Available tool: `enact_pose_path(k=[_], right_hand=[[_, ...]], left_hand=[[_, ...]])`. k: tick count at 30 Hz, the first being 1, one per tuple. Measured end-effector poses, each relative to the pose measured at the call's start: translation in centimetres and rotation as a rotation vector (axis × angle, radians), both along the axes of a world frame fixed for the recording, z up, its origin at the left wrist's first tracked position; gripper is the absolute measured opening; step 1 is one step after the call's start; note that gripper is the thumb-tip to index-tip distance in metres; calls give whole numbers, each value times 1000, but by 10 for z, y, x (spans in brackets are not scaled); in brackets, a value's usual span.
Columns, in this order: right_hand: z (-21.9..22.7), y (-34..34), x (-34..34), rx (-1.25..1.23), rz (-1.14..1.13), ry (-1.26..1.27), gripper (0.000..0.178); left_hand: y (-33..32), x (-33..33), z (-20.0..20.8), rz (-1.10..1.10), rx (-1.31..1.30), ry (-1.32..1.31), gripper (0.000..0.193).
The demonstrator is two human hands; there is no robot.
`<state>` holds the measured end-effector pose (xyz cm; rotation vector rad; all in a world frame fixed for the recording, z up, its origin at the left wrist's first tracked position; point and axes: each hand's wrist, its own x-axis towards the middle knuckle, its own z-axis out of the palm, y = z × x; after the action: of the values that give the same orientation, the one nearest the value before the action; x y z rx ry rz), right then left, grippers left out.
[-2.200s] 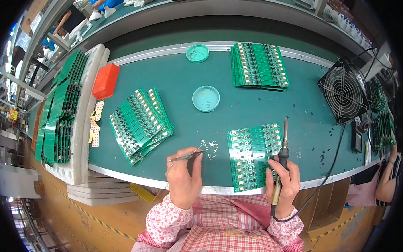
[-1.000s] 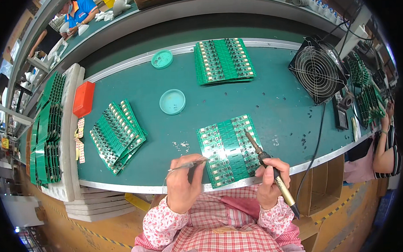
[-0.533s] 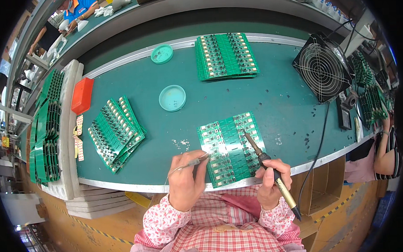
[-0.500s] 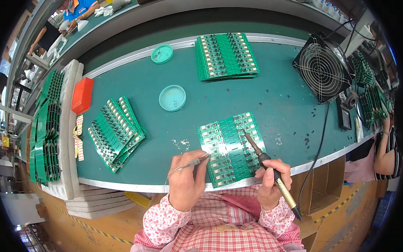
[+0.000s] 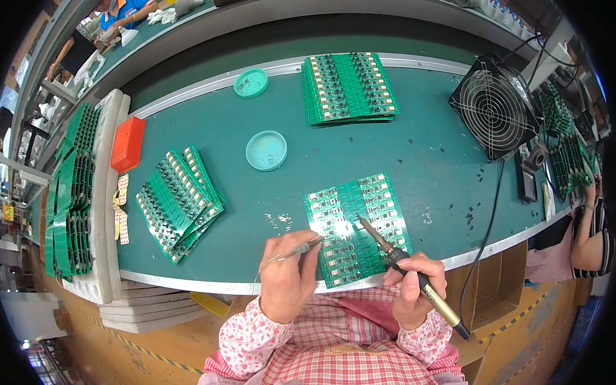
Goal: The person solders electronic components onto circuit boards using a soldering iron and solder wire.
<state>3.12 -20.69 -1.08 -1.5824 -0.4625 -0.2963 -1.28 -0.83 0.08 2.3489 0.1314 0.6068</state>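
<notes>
Green circuit panel [image 5: 357, 228] lies flat on the desk [image 5: 421, 141] just ahead of you, near its front edge. Your right hand [image 5: 410, 287] has its grip clenched around the soldering iron [image 5: 406, 270], whose tip points toward eleven o'clock and meets the panel near its middle. Your left hand [image 5: 287, 275] pinches a thin solder wire [image 5: 300, 249], its end reaching the panel's left edge at three o'clock from that hand. At ten o'clock sits a fanned stack of boards [image 5: 179, 200]; a round teal dish [image 5: 266, 150] lies toward twelve.
</notes>
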Motion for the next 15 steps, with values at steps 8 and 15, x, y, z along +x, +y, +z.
enact_pose_path(k=[8,15], right_hand=[[1,2,-4,49,125,2,19],[2,6,-3,42,165,-29,15]], left_hand=[[0,-1,0,-1,8,-1,19],[1,-1,-1,-2,8,-7,19]])
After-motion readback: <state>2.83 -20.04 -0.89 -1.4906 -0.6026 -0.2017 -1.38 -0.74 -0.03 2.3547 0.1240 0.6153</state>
